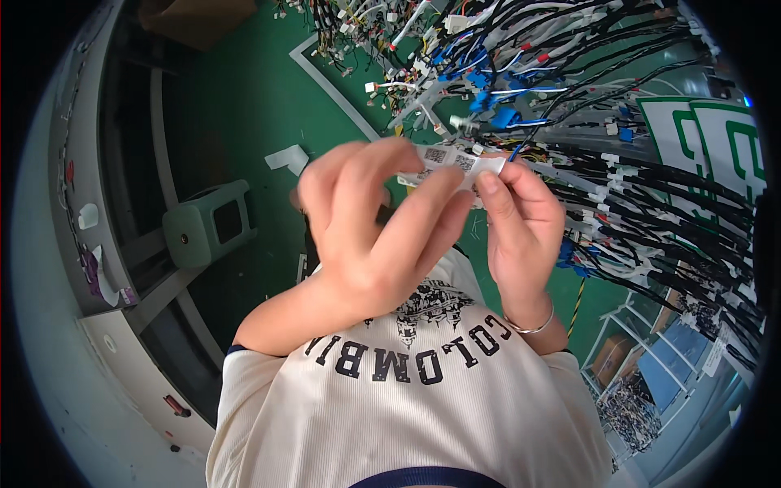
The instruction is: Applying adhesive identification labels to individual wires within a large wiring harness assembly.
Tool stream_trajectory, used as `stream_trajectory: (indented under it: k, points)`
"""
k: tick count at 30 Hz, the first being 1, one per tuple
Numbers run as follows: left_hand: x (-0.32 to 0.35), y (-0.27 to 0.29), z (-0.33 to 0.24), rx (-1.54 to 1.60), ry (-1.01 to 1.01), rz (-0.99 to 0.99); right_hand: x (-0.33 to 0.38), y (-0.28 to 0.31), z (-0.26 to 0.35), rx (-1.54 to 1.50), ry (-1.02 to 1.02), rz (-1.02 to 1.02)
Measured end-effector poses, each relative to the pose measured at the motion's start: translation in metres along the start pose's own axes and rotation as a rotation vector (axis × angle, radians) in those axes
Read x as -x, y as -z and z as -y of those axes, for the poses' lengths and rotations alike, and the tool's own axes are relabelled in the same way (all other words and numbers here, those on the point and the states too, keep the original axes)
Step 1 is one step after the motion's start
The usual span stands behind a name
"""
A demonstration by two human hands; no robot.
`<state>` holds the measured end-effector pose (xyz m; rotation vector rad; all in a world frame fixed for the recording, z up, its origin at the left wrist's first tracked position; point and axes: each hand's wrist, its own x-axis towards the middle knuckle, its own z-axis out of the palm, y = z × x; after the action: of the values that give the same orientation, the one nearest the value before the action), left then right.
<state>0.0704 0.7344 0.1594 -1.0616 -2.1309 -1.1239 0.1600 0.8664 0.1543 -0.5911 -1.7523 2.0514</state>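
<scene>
A small white sheet of labels [450, 157] with square black codes is stretched between my two hands, in front of my chest. My left hand [370, 215] has its fingers bent over the sheet's left part and lower edge, fingertips closed on it. Between thumb and fingers, my right hand [521, 207] pinches the sheet's right end; a bracelet circles that wrist. Just beyond the sheet and to its right hang black wire harnesses [651, 191] with white connectors. Blue connectors [506, 118] sit among the wires close to my right hand.
A pale green box-shaped stool or bin [210, 224] stands on the green floor at left. White scraps [286, 159] lie beyond my left hand. Green-and-white signs [679, 138] hang at far right, above a white rack [643, 358] holding more wires. A cardboard box [195, 20] is at far left.
</scene>
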Motion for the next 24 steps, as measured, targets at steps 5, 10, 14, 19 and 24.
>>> stream_trajectory:
  k: [5, 10, 14, 19, 24]
  points:
    - [-0.001, -0.003, 0.006, 0.202, 0.136, 0.135, -0.002, -0.004, -0.003, 0.028, 0.053, 0.026]
    - [-0.003, 0.007, 0.011, 0.439, 0.362, 0.291, -0.002, -0.003, -0.003, 0.097, 0.114, 0.059]
    - [-0.005, 0.012, 0.011, 0.484, 0.444, 0.344, 0.0, -0.003, -0.005, 0.162, 0.185, 0.071]
    - [-0.009, 0.014, 0.009, 0.465, 0.414, 0.359, 0.003, -0.003, -0.007, 0.175, 0.18, 0.044]
    - [-0.011, 0.007, 0.031, 0.62, 0.453, 0.363, -0.002, -0.003, -0.002, 0.139, 0.134, 0.051]
